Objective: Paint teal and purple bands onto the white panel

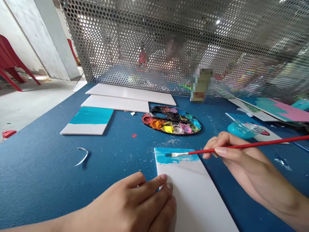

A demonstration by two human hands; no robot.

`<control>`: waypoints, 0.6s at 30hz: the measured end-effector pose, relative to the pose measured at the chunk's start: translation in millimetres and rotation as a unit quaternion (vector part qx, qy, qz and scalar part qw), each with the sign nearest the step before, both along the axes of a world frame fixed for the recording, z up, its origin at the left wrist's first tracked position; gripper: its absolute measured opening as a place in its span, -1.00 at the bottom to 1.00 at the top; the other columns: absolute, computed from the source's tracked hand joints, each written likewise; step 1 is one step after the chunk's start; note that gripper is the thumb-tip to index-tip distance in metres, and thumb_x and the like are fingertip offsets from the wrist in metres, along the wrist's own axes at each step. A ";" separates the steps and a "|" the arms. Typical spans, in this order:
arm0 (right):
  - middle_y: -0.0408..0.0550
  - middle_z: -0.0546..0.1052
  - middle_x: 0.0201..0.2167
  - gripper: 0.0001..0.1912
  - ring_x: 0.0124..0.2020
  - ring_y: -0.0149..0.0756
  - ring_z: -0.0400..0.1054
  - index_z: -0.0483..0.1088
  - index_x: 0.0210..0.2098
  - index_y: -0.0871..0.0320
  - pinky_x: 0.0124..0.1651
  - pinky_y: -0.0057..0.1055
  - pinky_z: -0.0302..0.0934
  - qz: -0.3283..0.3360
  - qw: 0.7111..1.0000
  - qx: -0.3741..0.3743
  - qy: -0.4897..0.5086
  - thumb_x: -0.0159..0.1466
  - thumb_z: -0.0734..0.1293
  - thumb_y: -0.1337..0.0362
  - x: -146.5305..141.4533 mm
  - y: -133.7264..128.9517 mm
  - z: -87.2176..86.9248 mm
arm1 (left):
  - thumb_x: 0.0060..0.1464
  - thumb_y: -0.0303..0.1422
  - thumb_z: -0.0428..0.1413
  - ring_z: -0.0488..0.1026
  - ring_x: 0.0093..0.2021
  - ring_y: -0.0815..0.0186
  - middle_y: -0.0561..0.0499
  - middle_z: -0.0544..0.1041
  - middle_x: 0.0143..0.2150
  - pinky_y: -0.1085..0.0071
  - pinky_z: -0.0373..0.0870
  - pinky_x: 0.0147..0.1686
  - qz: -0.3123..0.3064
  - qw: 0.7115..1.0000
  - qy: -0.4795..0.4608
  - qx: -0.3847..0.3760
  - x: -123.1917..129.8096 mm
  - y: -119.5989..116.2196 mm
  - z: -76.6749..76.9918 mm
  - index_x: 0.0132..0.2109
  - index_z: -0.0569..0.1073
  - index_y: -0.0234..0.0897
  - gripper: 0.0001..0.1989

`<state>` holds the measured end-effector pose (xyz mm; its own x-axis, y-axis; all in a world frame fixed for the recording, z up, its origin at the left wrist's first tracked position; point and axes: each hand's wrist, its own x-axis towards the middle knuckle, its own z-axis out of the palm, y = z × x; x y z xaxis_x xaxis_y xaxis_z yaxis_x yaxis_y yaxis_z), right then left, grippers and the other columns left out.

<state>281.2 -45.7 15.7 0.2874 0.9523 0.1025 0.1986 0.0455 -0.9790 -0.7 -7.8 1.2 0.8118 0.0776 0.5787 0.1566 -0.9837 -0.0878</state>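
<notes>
Right hand [253, 169] holds a thin red paintbrush with a silver neck [258, 143]

The right hand is pinched narrow, with the brush between the thumb and fingers. The brush tip touches a strip of bright blue paint [161, 158] at the far end of a flat white board [193, 190]. The board lies on the dark blue desk [43, 180], in front of the person. The left hand [145, 203] is loosely open, palm down, its fingers a bit bent and close together, resting on the board's left edge.

The left hand hides part of that edge, and its thumb can't be seen. The board's near end and the brush's back end are cut off. Past the board sits a black oval paint tray with many colours [178, 118]. Behind a grey metal screen full of holes [108, 48], things are hard to make out, and two patches are blurred into squares.
</notes>
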 end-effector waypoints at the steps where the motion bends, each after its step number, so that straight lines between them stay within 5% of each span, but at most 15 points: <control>1: -0.17 0.51 -0.41 -0.79 -0.27 -0.24 0.39 0.55 -0.47 -0.02 -0.15 -0.39 0.29 0.011 1.000 -0.009 -0.009 0.20 0.52 0.04 -1.4 -0.2 -1.1 | 0.56 -0.50 -0.19 0.67 -0.01 0.27 0.03 0.70 0.01 0.34 0.53 -0.23 0.002 1.000 0.007 -0.002 0.1 0.1 0.0 -0.04 0.62 -0.31 -0.54; 8: -0.16 0.51 -0.40 -0.73 -0.28 -0.21 0.36 0.52 -0.43 0.01 -0.15 -0.32 0.23 0.048 0.997 -0.032 -0.047 0.27 0.47 0.00 -0.4 1.8 -6.9 | 0.53 -0.57 -0.28 0.69 -0.06 0.29 0.04 0.70 0.01 0.38 0.59 -0.14 0.010 1.000 0.012 -0.003 2.7 -0.1 2.7 -0.03 0.61 -0.33 -0.47; 13: -0.18 0.48 -0.47 -0.74 -0.31 -0.20 0.36 0.49 -0.54 0.00 -0.10 -0.29 0.22 0.019 1.000 -0.008 -0.012 0.22 0.49 0.09 9.9 2.6 1.9 | 0.51 -0.47 -0.03 0.69 -0.05 0.28 0.00 0.71 0.00 0.43 0.59 -0.12 -0.008 1.000 -0.001 0.008 -0.5 -1.6 -0.7 -0.03 0.63 -0.33 -0.69; 14: -0.18 0.48 -0.48 -0.74 -0.32 -0.20 0.36 0.48 -0.56 0.01 -0.12 -0.29 0.22 0.007 1.000 -0.002 -0.008 0.21 0.49 0.12 11.5 1.9 3.9 | 0.49 -0.51 0.00 0.68 0.00 0.26 0.00 0.69 0.06 0.40 0.59 -0.04 0.028 0.999 0.021 -0.009 -0.6 -1.8 -1.9 0.00 0.62 -0.33 -0.73; 18: -0.16 0.47 -0.47 -0.74 -0.30 -0.18 0.37 0.46 -0.58 0.01 -0.14 -0.27 0.23 -0.010 1.000 0.013 0.007 0.18 0.50 0.13 9.8 -0.4 8.6 | 0.56 -0.52 -0.20 0.69 -0.07 0.31 0.06 0.70 0.02 0.38 0.55 -0.13 0.019 1.000 0.005 -0.016 1.1 -1.7 -1.8 -0.04 0.62 -0.30 -0.54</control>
<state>290.9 -46.2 24.3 0.3079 0.9435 0.1230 0.1857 0.0672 -0.9803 0.4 -9.5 -0.6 0.8132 0.1268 0.5679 0.1928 -0.9796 -0.0574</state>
